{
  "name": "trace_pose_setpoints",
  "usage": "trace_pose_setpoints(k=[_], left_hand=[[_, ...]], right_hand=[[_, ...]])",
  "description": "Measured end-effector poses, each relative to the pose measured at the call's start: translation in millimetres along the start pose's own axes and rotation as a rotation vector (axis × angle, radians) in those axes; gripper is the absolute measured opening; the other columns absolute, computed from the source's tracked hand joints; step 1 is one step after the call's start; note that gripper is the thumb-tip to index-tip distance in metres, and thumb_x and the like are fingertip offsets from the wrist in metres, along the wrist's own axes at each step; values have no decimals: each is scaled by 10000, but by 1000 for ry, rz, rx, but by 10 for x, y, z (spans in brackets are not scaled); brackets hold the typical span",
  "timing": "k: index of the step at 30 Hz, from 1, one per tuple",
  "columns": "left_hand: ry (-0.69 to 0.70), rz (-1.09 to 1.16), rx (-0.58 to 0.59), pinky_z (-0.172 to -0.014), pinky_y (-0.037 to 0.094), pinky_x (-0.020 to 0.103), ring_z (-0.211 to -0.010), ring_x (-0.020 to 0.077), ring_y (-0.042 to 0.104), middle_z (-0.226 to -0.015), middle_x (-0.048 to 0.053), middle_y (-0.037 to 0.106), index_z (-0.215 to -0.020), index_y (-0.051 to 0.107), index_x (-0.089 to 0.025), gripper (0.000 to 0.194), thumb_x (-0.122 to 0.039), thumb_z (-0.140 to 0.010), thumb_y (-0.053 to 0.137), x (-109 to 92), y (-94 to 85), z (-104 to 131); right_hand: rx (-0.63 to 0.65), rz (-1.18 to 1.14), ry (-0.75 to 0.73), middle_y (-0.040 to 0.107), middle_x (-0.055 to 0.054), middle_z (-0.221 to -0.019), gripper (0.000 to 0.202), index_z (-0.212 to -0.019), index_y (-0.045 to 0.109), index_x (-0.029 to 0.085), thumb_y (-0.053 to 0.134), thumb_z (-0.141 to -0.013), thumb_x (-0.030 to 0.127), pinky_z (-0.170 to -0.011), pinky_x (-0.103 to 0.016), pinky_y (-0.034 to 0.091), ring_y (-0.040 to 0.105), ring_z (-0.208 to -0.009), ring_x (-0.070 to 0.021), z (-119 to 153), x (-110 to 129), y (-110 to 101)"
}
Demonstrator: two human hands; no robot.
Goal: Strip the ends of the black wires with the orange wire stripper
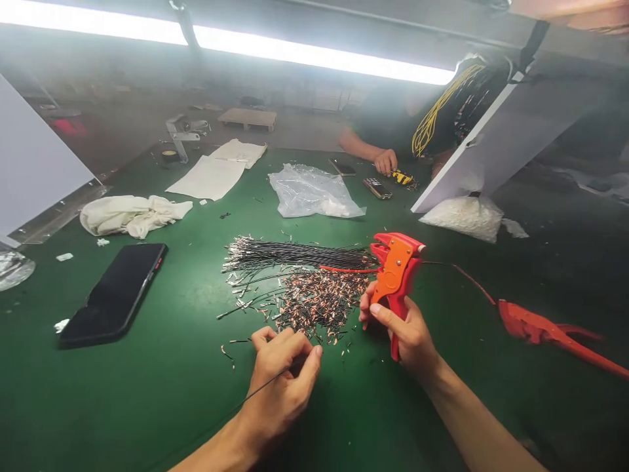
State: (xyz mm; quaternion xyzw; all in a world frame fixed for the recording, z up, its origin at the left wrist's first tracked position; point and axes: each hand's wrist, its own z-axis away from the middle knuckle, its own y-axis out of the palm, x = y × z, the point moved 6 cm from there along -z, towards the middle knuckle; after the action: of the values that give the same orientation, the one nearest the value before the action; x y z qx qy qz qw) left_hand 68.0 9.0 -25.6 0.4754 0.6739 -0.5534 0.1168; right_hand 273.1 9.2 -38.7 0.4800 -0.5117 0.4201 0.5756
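Observation:
A thin black wire [265, 387] runs through the closed fingers of my left hand [282, 373], low over the front of the bench. My right hand [411, 331] is wrapped around the handles of an orange and red wire stripper [394, 262], which stands upright with its jaws toward the left. Just beyond my hands lies a heap of short cut wire ends with bare copper [319, 298]. Behind that heap, a bundle of black wires [295, 253] with silvery tips at the left reaches toward the stripper. A red wire [346, 269] lies along it.
To the left are a black smartphone [118, 288] and a white cloth [132, 216]. Farther back lie white sheets [206, 177] and a clear plastic bag [312, 190]. Another red tool [528, 321] is at right. Across the bench, another person's hand [386, 162] holds a yellow-black tool [401, 177].

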Motion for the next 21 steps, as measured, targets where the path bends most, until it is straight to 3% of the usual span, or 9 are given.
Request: trace_pose_setpoints(k=[10, 16, 21], left_hand=[[-112, 72, -61, -716, 294, 314, -526, 89, 462, -548, -91, 568, -576, 536, -189, 295, -245, -865, 557, 88, -151, -46], [-100, 79, -55, -713, 301, 313, -542, 100, 477, -546, -85, 581, -570, 550, -198, 300, -274, -860, 561, 8, -170, -54], [-72, 85, -57, -737, 306, 317, -553, 107, 476, -551, -76, 584, -576, 550, -199, 285, -285, -847, 562, 2, -205, -70]], right_hand=[[6, -82, -28, 610, 2, -849, 182, -992, 589, 227, 652, -855, 328, -684, -323, 486, 588, -718, -165, -25, -40, -57], [19, -78, -43, 618, 5, -842, 201, -982, 597, 217, 688, -844, 332, -684, -310, 465, 584, -706, -157, -6, -11, -25], [124, -77, -58, 623, 1, -853, 203, -988, 603, 213, 690, -848, 332, -687, -297, 464, 578, -714, -150, 55, 52, 102]])
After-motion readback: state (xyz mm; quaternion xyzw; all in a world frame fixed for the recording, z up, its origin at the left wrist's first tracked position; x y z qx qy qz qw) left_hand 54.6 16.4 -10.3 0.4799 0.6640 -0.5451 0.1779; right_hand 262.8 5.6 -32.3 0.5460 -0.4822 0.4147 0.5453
